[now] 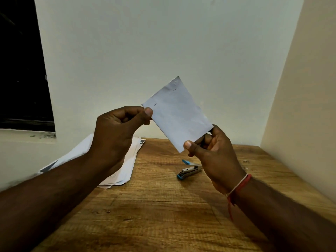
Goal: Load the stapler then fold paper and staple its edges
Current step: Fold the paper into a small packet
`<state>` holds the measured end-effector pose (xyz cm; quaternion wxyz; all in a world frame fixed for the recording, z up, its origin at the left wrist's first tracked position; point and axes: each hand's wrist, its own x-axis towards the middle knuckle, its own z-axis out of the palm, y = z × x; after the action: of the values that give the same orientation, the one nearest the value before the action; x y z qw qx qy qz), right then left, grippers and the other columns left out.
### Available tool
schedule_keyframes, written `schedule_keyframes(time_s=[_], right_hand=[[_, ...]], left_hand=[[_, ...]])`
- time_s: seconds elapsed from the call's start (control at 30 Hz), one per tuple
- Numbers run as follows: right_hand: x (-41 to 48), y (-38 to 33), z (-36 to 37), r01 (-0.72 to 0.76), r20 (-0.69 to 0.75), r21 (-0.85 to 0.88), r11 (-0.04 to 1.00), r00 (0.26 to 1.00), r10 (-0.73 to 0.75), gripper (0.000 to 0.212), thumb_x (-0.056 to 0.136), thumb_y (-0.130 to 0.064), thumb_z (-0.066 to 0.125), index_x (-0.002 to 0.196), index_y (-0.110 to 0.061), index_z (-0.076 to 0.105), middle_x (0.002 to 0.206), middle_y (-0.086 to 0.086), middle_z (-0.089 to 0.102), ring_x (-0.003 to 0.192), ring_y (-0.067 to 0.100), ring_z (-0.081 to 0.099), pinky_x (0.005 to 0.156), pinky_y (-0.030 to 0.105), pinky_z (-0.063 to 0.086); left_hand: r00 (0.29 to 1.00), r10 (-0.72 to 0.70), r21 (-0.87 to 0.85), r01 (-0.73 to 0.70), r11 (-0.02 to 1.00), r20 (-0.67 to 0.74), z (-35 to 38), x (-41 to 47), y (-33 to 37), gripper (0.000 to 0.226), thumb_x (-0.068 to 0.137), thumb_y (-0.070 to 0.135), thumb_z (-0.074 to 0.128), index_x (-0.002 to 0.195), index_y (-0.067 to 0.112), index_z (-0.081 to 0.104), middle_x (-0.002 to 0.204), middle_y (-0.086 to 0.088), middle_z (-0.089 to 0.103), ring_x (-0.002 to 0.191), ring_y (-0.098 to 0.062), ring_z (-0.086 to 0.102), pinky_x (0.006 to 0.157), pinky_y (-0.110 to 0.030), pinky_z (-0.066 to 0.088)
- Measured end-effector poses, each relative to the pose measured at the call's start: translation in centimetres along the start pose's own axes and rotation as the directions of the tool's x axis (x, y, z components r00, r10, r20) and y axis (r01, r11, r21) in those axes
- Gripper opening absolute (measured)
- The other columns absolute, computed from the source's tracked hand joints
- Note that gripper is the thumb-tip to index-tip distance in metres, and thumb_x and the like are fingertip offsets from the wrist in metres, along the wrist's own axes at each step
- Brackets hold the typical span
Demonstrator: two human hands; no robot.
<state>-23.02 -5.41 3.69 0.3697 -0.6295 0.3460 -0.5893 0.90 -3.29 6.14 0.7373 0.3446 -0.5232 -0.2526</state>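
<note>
A folded white paper (pixel 177 114) is held up in the air above the table, tilted, with two staples showing along its upper left edge. My left hand (pixel 118 128) pinches its left corner between thumb and fingers. My right hand (pixel 214 155) pinches its lower right corner. A small silver stapler with blue ends (pixel 190 170) lies on the wooden table (pixel 154 206) below the paper, partly hidden behind my right hand; neither hand touches it.
A loose stack of white papers (pixel 125 168) lies at the table's far left, partly under my left forearm. White walls close in behind and on the right. A dark window (pixel 21 66) is at the left.
</note>
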Motion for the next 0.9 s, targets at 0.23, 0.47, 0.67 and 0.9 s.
schedule_keyframes(time_s=[0.23,0.47,0.67,0.9], right_hand=[[0.1,0.0,-0.1,-0.006,0.012,0.017,1.0,1.0,0.005,0.055,0.093,0.0,0.081,0.136,-0.024,0.059,0.078,0.003,0.071,0.075,0.015,0.072,0.08,0.036,0.062],[0.6,0.9,-0.5,-0.048,-0.041,0.048,0.998,0.998,0.05,0.056,0.091,0.0,0.084,0.137,-0.021,0.059,0.073,0.001,0.069,0.072,0.015,0.072,0.087,0.048,0.063],[0.3,1.5,-0.3,-0.052,-0.012,0.185,0.981,0.998,0.055,0.052,0.091,0.003,0.081,0.137,-0.013,0.062,0.074,0.01,0.066,0.075,0.024,0.072,0.084,0.042,0.065],[-0.3,1.2,0.0,-0.095,0.063,0.29,0.952,0.995,0.081,0.035,0.098,0.003,0.074,0.131,-0.004,0.064,0.085,0.02,0.075,0.079,0.031,0.078,0.082,0.042,0.067]], left_hand=[[1.0,0.008,-0.03,-0.008,1.0,-0.009,-0.4,0.5,-0.2,0.002,0.094,0.026,0.088,0.095,0.024,0.089,0.1,-0.004,0.087,0.097,-0.024,0.08,0.11,-0.046,0.063],[0.996,0.007,-0.07,-0.014,0.997,-0.094,-1.5,2.0,0.0,0.008,0.101,0.024,0.083,0.095,0.024,0.088,0.1,-0.002,0.088,0.1,-0.019,0.083,0.105,-0.037,0.064],[0.987,-0.161,-0.078,0.162,0.984,0.013,-0.1,0.3,-2.0,0.041,0.094,0.047,0.08,0.115,0.012,0.079,0.108,-0.008,0.087,0.097,-0.023,0.082,0.092,-0.037,0.067],[0.931,-0.267,-0.018,0.28,0.96,0.249,1.8,-2.6,-2.5,0.035,0.094,0.033,0.086,0.119,0.01,0.078,0.098,-0.014,0.086,0.096,-0.028,0.083,0.094,-0.046,0.067]])
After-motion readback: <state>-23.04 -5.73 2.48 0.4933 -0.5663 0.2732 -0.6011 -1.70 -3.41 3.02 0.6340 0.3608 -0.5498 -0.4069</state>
